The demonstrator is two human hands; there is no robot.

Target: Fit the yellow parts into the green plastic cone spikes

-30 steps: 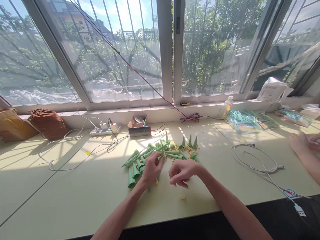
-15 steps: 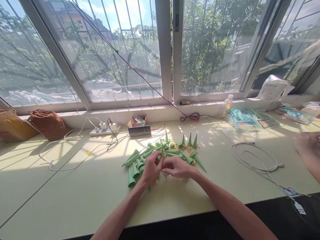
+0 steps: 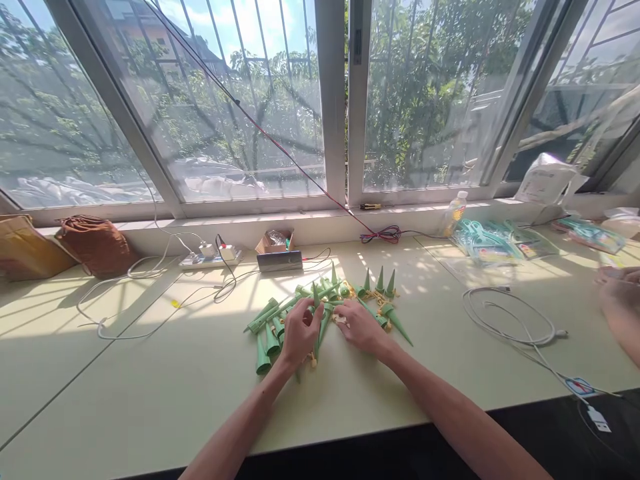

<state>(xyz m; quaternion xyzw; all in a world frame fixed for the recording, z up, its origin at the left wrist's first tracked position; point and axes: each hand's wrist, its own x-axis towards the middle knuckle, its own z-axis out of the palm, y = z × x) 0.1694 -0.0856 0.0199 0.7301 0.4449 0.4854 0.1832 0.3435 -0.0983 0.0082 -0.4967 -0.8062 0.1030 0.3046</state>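
My left hand point(image 3: 301, 333) pinches a green plastic cone-shaped spike point(image 3: 315, 293) with its point up. To its right, my right hand point(image 3: 361, 325) has its fingers curled at the edge of the pile; a small pale bit shows at the fingertips, too unclear to name. Around both hands lies a heap of green cone spikes point(image 3: 262, 357), some on their sides with open round ends. Behind my right hand several spikes point(image 3: 381, 280) stand upright among small yellow-orange pieces point(image 3: 379, 298). One more spike point(image 3: 399, 327) lies on its side to the right.
A phone-like dark slab point(image 3: 279, 261) leans on a small cardboard box point(image 3: 276, 239) near the sill. A power strip point(image 3: 210, 259) with cables stands left. Rightward lie a coiled white cable point(image 3: 510, 320), bagged teal items point(image 3: 487, 240), a bottle point(image 3: 455, 213) and another person's hand point(image 3: 623, 293).
My hands were together at the spike and are now apart. The left moved slightly left with the spike; the right shifted to the pile's right side.
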